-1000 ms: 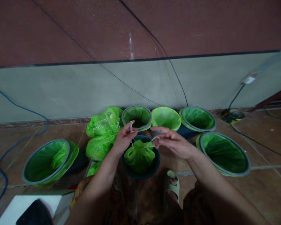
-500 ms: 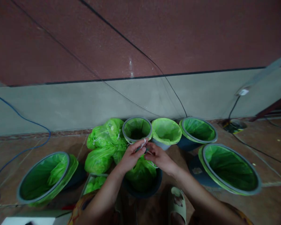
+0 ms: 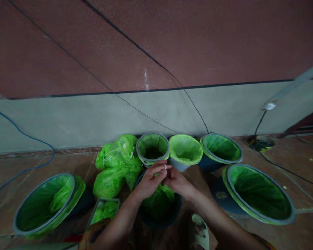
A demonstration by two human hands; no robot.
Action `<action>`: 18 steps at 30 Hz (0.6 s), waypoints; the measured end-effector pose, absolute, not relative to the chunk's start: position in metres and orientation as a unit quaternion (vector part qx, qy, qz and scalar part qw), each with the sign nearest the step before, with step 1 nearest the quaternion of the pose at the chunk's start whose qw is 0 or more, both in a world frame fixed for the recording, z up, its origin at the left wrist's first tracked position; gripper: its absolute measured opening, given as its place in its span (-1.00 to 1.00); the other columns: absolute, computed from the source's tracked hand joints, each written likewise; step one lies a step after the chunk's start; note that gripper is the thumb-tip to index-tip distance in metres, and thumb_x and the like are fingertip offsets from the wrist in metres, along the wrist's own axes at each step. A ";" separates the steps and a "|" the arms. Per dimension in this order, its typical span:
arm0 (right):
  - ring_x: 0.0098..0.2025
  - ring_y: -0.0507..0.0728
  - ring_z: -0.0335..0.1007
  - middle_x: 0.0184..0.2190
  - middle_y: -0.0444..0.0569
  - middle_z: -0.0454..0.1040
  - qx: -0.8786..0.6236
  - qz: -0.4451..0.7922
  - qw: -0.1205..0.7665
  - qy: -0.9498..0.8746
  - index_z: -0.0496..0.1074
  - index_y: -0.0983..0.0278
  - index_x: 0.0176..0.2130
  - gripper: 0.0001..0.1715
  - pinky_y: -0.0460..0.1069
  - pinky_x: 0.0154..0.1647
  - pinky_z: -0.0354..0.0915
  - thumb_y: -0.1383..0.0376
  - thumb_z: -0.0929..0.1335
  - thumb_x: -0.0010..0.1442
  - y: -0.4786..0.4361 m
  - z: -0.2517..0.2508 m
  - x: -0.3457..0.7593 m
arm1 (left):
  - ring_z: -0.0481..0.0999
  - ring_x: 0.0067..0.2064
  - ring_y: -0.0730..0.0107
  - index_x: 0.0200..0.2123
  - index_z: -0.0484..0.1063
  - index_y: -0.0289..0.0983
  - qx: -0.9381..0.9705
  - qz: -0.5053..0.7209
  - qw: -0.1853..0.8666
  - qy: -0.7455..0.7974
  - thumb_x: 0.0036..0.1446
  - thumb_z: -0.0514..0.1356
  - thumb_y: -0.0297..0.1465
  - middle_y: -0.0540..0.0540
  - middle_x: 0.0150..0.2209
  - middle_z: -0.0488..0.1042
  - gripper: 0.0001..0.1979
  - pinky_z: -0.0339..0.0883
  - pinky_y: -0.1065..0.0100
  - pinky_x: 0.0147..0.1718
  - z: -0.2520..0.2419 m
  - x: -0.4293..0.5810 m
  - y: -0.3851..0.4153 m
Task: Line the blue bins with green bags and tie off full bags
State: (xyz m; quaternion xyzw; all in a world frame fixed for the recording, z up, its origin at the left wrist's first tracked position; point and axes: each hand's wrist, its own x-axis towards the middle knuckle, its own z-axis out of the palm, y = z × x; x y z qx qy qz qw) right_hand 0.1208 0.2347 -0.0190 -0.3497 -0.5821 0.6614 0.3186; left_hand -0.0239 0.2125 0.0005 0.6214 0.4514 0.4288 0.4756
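Meeting over the green bag [image 3: 159, 196] in the head view, the person's two hands are now pressing together, where a second ago they were drawing the white drawstring [image 3: 165, 167] out to either side. The left hand [image 3: 148, 181] is pinching a short loop of that drawstring at its fingertips, its fingers curled tight. The right hand [image 3: 180, 183] is bunching its fingers closed against the left's, and what they are gripping is hidden. The green bag is sitting gathered inside the dark bin [image 3: 160, 219] on the floor, directly beneath both hands, and is bulging higher than before. Behind the hands the small lined bin [image 3: 152, 147] is standing just beyond the fingertips, with the tied bags [image 3: 114, 163] piled to its left. A slipper [image 3: 199, 226] is showing under the right forearm.
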 end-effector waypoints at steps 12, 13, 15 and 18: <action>-0.66 -0.10 -0.01 -0.61 -0.18 0.34 -0.426 0.673 0.295 -0.528 0.42 0.32 -0.35 -0.55 -0.12 -0.66 -0.11 -0.03 0.37 0.07 0.242 0.008 0.140 | 0.52 -0.08 0.22 -0.23 0.57 -0.31 0.473 0.506 0.513 0.506 0.16 0.16 -0.19 -0.14 -0.18 0.58 -0.67 0.30 0.18 0.06 -0.032 -0.027 0.222; -0.68 -0.11 -0.04 -0.61 -0.19 0.35 -0.428 0.681 0.303 -0.511 0.42 0.33 -0.33 -0.52 -0.13 -0.68 -0.16 -0.05 0.38 0.05 0.243 0.011 0.144 | 0.51 -0.06 0.22 -0.19 0.56 -0.30 0.488 0.483 0.517 0.511 0.16 0.16 -0.21 -0.13 -0.18 0.58 -0.68 0.28 0.18 0.08 -0.040 -0.027 0.221; -0.70 -0.12 -0.08 -0.61 -0.20 0.34 -0.419 0.699 0.320 -0.482 0.42 0.33 -0.31 -0.50 -0.12 -0.69 -0.23 -0.06 0.40 0.02 0.246 0.015 0.148 | 0.48 -0.02 0.22 -0.12 0.54 -0.27 0.554 0.408 0.532 0.493 0.17 0.14 -0.24 -0.11 -0.11 0.57 -0.69 0.25 0.20 0.09 -0.053 -0.025 0.217; -0.71 -0.14 -0.10 -0.61 -0.19 0.35 -0.402 0.715 0.338 -0.461 0.42 0.33 -0.33 -0.51 -0.12 -0.70 -0.27 -0.05 0.43 -0.01 0.247 0.017 0.150 | 0.48 -0.05 0.25 -0.15 0.54 -0.25 0.632 0.329 0.527 0.463 0.21 0.08 -0.24 -0.10 -0.14 0.57 -0.69 0.24 0.24 0.07 -0.065 -0.021 0.211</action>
